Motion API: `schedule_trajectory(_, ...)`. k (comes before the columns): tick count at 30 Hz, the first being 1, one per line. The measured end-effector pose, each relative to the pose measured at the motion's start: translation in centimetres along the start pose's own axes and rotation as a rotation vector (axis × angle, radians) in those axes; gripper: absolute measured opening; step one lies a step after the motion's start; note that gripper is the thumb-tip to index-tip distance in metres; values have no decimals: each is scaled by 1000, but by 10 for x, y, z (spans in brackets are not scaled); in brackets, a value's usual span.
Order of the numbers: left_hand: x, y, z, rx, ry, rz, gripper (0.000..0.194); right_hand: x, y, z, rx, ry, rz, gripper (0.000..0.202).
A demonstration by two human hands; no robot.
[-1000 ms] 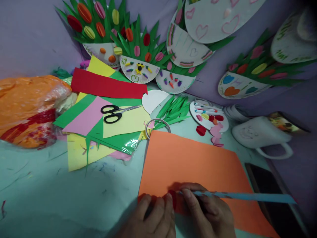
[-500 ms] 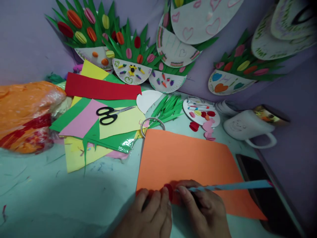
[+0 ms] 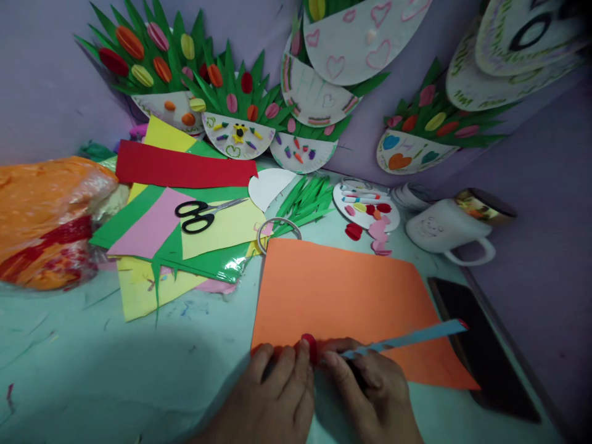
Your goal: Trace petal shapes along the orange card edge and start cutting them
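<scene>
An orange sheet of paper (image 3: 342, 290) lies on the pale table. On its lower edge, my left hand (image 3: 272, 394) presses a small red paper piece (image 3: 309, 348) down with its fingertips, the fingers close together. Just to the right, my right hand (image 3: 374, 388) grips a long light-blue pencil (image 3: 416, 337) with a red end, its tip close to the red piece. The pencil slants up to the right over the sheet. Fingers hide part of the red piece.
Black scissors (image 3: 197, 217) lie on coloured papers (image 3: 143, 228) at the left, beside an orange plastic-wrapped bundle (image 3: 46, 216). A tape ring (image 3: 279, 221), green strips (image 3: 305, 200), a plate (image 3: 393, 217) of cutouts, a white mug (image 3: 444, 228) and a dark phone-like slab (image 3: 490, 351) stand or lie beyond.
The pencil's red end has swung left and slightly up. The whole scene has shifted a little left in view. Both hands keep their places at the red piece.
</scene>
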State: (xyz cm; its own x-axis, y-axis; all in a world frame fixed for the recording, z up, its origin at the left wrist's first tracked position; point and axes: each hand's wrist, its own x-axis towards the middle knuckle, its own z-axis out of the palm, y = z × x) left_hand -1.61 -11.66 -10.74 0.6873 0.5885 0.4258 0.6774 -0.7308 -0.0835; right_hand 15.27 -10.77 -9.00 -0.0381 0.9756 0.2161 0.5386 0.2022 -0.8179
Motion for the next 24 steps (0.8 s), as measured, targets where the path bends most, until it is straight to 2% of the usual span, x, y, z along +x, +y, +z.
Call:
schedule_trajectory(6,-1,0,0,-10,-2,-10,27,-1,-1,2,129,-31,69,24)
schedule_trajectory(10,-1,-1,-2,-19,-18,-16,27,-1,-2,-7,187,90,121,20)
schedule_trajectory(12,0,-1,-4,-23,-23,-23,27,0,0,-13,136,122,76,13)
schedule_trajectory(14,2,-2,-4,-28,-10,-24,27,0,2,-18,39,77,-25,11)
schedule_trajectory(17,4,-1,-1,-46,23,-32,28,-1,11,-21,-105,-137,-202,13)
schedule_trajectory(19,3,1,0,-59,33,-41,28,-4,18,-19,-213,-239,-258,18)
schedule_trajectory(22,2,-1,-4,-115,37,-55,25,-12,28,-14,-362,-242,-226,27)
schedule_trajectory(24,6,-10,-13,-266,-32,-91,24,-16,30,-12,-401,-246,-221,35)
